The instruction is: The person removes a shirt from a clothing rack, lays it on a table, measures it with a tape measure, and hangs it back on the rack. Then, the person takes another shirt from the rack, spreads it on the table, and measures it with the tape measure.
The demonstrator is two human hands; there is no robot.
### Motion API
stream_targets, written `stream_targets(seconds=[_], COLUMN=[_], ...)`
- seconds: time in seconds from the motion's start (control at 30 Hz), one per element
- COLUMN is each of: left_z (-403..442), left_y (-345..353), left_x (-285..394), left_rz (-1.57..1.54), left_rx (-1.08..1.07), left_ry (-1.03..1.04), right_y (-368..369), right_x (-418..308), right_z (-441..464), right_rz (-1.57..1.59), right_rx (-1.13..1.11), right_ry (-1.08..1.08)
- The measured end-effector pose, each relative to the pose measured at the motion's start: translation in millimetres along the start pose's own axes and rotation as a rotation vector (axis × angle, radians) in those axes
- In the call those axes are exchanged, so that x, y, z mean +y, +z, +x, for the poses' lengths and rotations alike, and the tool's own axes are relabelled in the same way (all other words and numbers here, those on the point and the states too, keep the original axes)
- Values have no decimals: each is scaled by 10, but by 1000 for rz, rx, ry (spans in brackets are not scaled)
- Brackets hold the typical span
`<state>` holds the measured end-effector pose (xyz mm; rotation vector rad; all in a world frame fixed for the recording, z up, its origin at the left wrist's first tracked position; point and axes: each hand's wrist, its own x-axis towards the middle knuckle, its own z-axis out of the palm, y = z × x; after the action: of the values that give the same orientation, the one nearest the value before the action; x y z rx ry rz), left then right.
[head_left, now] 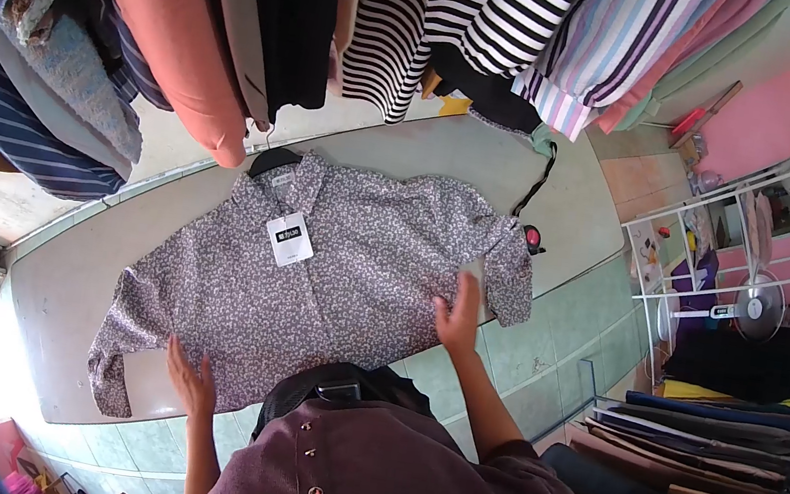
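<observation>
A grey floral-print shirt (pixel 353 261) lies spread out with its sleeves to either side and its collar toward the far side. A dark hanger (pixel 275 161) shows at the neck, and a white paper tag (pixel 290 239) with a black label hangs on the front. At the shirt's lower left edge, beside the sleeve, is my left hand (pixel 192 378), open with fingers stretched out. My right hand (pixel 458 319) is open too, thumb apart, over the right side near the other sleeve. Whether either hand presses on the cloth, I cannot tell.
The shirt lies on a pale board (pixel 66 292) on a tiled floor (pixel 542 354). Striped garments (pixel 488 18) and a salmon garment (pixel 159 22) hang along the far side. To the right stand a white rack (pixel 735 234), a fan (pixel 758 306) and folded trousers (pixel 690 445).
</observation>
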<state>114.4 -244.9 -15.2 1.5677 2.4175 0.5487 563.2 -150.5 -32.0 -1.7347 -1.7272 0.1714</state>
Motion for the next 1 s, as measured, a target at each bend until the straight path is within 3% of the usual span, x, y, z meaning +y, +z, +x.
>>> stream_targets(seconds=[0.03,0.1,0.17,0.33,0.4,0.47,0.53,0.6,0.73,0.77,0.83,0.9,0.97,1.0], left_z=[85,149,176,187,195,225,224,236,253,249,265,264,282,282], left_y=[42,150,188,192,165,158,154,135,195,208,229,230,211,223], left_x=[107,139,154,174,226,242,242,248,181,160,166,153,181,176], left_rz=[94,196,339,346,352,351,371,394,440,452,468,468,471,468], left_rx=[-73,-121,-127,-101,-112,-122,-127,-152,-157,-150,-135,-153,-162,-162], left_ry=[63,35,18,24,-8,-20,-27,-41,-26,-28,-29,-28,-23,-27], right_y=[59,113,210,458,570,675,825,862,795,737,362,-12,-332,-532], right_x=[-86,-211,-18,-145,-296,-388,-209,-90,75,133,313,630,1097,1167], right_z=[82,236,279,556,752,948,1170,1368,1550,1562,1706,1717,1582,1547], right_rz=[1,-351,-346,-311,-256,-219,-321,-374,-220,-56,-42,-85,-227,-254], right_rx=[7,-368,-331,-205,-227,-385,-406,-371,-487,-326,-77,175,221,88], right_ry=[-1,-208,-147,9,-49,-303,-289,-53,-48,-82,-166,-25,129,265])
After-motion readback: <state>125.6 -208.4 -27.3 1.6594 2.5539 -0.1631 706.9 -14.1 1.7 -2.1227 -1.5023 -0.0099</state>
